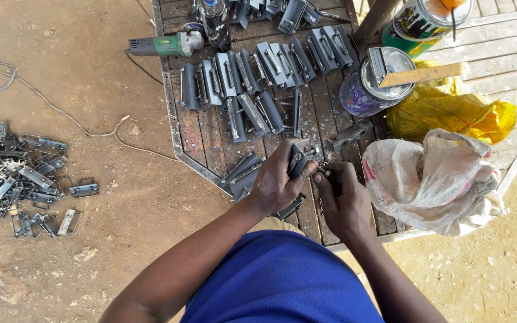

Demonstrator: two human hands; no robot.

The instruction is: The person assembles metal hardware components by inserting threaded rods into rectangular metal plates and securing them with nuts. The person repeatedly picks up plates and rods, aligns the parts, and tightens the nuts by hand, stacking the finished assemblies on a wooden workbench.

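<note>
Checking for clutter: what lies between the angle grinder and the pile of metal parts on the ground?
Head view: bare dirt and a cable between grinder and pile.

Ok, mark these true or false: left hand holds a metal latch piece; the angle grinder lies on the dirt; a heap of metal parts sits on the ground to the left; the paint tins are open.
1. The left hand holds a metal latch piece: true.
2. The angle grinder lies on the dirt: false, it rests at the metal table edge.
3. A heap of metal parts lies on the ground at left: true.
4. Both paint tins are open: false, lids are on.
</note>
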